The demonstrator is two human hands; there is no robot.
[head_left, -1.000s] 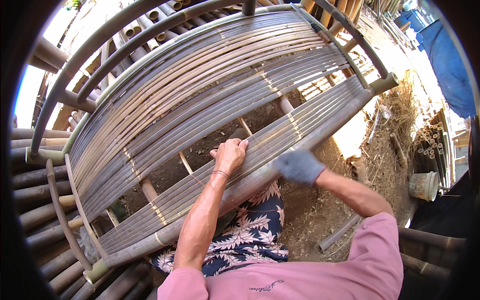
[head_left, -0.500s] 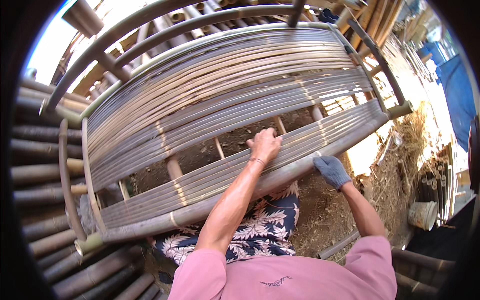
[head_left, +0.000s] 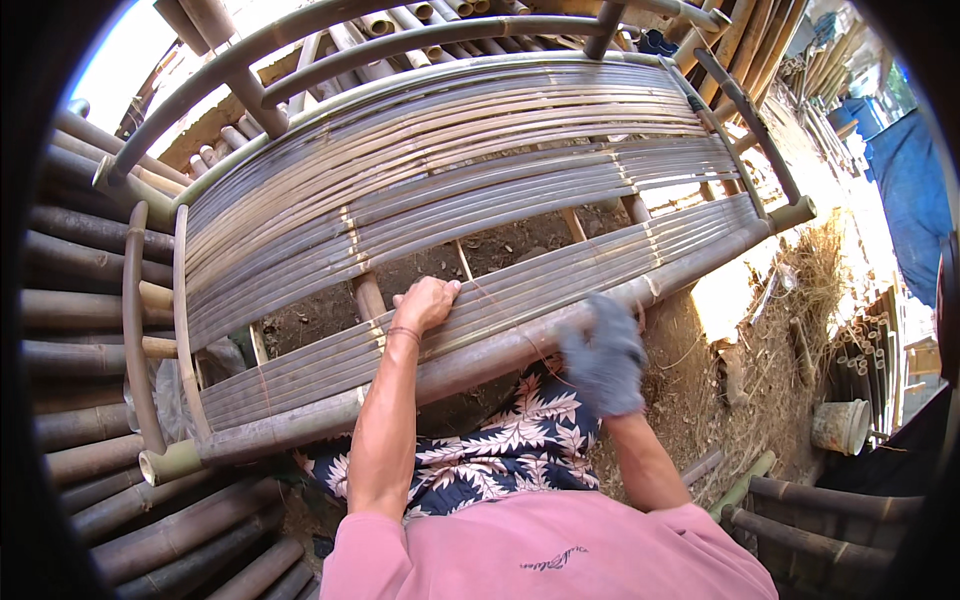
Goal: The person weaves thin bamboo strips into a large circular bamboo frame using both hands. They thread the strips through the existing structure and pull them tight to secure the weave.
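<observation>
A bamboo bench (head_left: 480, 208) with a seat of thin slats lies across the view in front of me. My bare left hand (head_left: 427, 303) rests on its front band of slats (head_left: 560, 275), fingers curled over the far edge beside the open gap. My right hand (head_left: 605, 358), in a grey knit glove, is smeared by motion at the thick front rail (head_left: 465, 368); its fingers cannot be made out. A thin reddish strand crosses the slats and rail between my hands. Whether the glove holds it, I cannot tell.
Bamboo poles (head_left: 85, 328) are stacked along the left, with more behind the bench. Curved bamboo rails (head_left: 420, 45) rise at its far side. On the right are dry straw (head_left: 815, 270), a whitish bucket (head_left: 840, 427) and a blue tarp (head_left: 912, 195).
My left hand has slid left along the front slats. The gloved right hand has swung left from the rail's right part towards its middle. The view has shifted slightly.
</observation>
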